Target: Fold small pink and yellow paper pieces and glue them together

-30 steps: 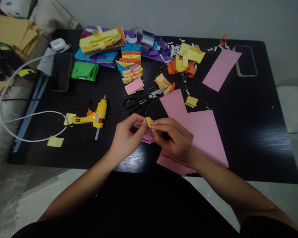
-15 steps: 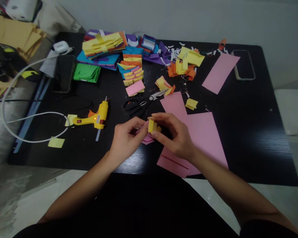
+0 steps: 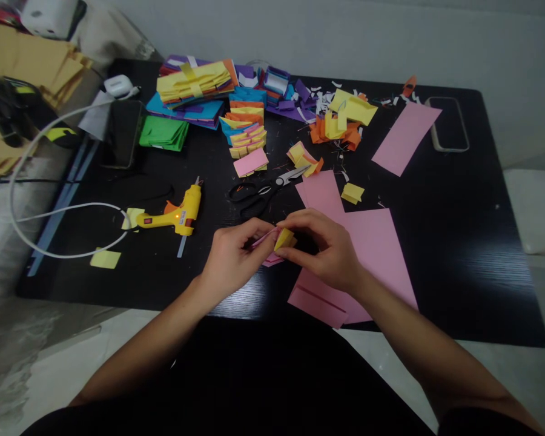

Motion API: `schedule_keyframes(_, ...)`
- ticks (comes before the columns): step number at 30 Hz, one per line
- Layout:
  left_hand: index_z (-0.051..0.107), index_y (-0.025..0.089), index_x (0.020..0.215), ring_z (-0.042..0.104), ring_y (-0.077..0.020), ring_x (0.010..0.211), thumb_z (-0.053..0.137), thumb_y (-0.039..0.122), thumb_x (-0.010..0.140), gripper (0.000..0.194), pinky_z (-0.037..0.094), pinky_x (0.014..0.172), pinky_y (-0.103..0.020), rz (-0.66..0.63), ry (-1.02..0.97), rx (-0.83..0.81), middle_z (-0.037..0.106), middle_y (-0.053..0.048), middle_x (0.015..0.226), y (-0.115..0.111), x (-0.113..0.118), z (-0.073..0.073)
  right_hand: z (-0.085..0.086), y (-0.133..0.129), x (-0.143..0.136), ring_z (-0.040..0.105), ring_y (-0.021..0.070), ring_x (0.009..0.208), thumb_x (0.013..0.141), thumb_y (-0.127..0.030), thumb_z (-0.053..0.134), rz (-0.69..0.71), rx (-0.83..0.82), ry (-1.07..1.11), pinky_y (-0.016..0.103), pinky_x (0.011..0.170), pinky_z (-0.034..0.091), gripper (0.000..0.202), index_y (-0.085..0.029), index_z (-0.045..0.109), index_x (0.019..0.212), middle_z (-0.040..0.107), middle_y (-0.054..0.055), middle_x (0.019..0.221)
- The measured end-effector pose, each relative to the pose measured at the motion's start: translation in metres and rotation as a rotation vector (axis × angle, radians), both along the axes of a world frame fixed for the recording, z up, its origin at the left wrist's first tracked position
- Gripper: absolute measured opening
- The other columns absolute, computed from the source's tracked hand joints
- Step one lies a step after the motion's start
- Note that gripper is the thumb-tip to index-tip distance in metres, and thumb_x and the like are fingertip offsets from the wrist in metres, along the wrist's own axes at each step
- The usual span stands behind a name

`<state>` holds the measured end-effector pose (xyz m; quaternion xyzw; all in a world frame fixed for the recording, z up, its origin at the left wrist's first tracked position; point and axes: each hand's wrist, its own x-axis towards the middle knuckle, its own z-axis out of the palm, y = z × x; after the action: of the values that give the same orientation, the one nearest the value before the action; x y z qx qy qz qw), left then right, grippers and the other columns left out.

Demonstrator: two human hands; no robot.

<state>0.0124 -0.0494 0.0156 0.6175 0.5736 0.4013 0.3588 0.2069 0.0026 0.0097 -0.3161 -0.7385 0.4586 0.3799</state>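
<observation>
My left hand (image 3: 229,260) and right hand (image 3: 329,251) meet just in front of the scissors (image 3: 263,191), both pinched shut on one small paper piece (image 3: 277,243): a folded yellow tab on top, thin pink layers beneath, creased flat and matte. It sits between my fingertips, just above the black wood-grain table (image 3: 472,242). Smooth pink sheets (image 3: 372,242) lie right of the scissors, under my right wrist. The yellow plastic glue gun (image 3: 175,215) rests left of the scissors.
</observation>
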Motion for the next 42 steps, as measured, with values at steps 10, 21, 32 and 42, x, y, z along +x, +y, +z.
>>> schedule_keyframes(10,0.074,0.019,0.095,0.065,-0.0112,0.062,0.066,0.037,0.096,0.020,0.047,0.057,-0.021,-0.017,0.006,-0.033,0.074,0.000,0.076,0.000,-0.003,0.001,0.005,0.010,0.007,0.072,0.0190,0.093,0.094,-0.022,0.071,0.073,0.159,-0.011,0.036,0.084,0.060,0.004,-0.024,0.074,0.096,0.074,0.003,0.096)
schedule_keyframes(21,0.066,0.019,0.089,0.044,-0.0101,0.055,0.060,0.037,0.098,0.021,0.033,0.050,-0.022,0.085,-0.126,-0.138,0.053,0.004,0.064,0.002,-0.006,0.004,0.011,0.010,0.009,0.073,0.0222,0.101,0.093,-0.018,0.073,0.139,0.204,0.046,0.044,0.093,0.059,0.010,-0.024,0.071,0.100,0.078,0.003,0.098)
schedule_keyframes(32,0.065,0.019,0.092,0.045,-0.0109,0.057,0.059,0.039,0.100,0.023,0.035,0.051,-0.024,0.092,-0.150,-0.143,0.056,0.002,0.068,0.001,-0.004,0.002,0.014,0.009,0.010,0.072,0.0205,0.092,0.092,-0.015,0.073,0.108,0.205,0.060,0.040,0.084,0.059,0.012,-0.025,0.073,0.100,0.078,0.002,0.094)
schedule_keyframes(42,0.063,0.020,0.088,0.040,-0.0101,0.053,0.059,0.039,0.100,0.023,0.030,0.049,-0.023,0.142,-0.192,-0.157,0.050,0.004,0.062,0.001,-0.004,0.002,0.013,0.009,0.012,0.073,0.0211,0.090,0.092,-0.016,0.074,0.105,0.160,0.116,0.038,0.080,0.058,0.012,-0.024,0.073,0.101,0.078,0.004,0.093)
